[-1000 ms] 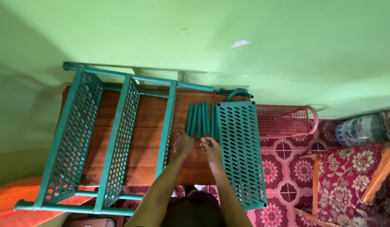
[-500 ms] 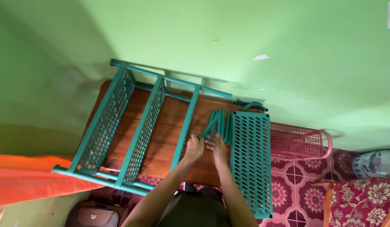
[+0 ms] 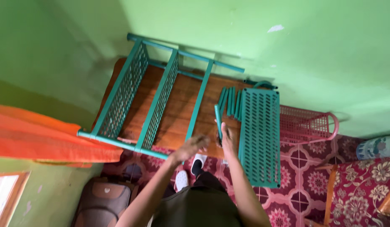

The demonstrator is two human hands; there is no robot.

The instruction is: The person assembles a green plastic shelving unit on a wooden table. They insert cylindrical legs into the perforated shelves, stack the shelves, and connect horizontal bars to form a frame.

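The right hand [image 3: 227, 138] grips one teal plastic tube [image 3: 218, 122], lifted just left of the perforated teal shelf panel [image 3: 260, 134] on the wooden table [image 3: 178, 105]. The left hand [image 3: 194, 145] hovers unclenched, holding nothing, beside it. More tubes [image 3: 230, 101] lie against the panel.

The right hand [image 3: 227, 141] grips 1 teal tube [image 3: 218, 122] above the wooden table [image 3: 178, 107].

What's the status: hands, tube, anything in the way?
Right hand grip shut on one teal tube, lifted off the tube bundle. Left hand open, over the wooden table. Teal rack frame left, perforated shelf panel right; path between them open.
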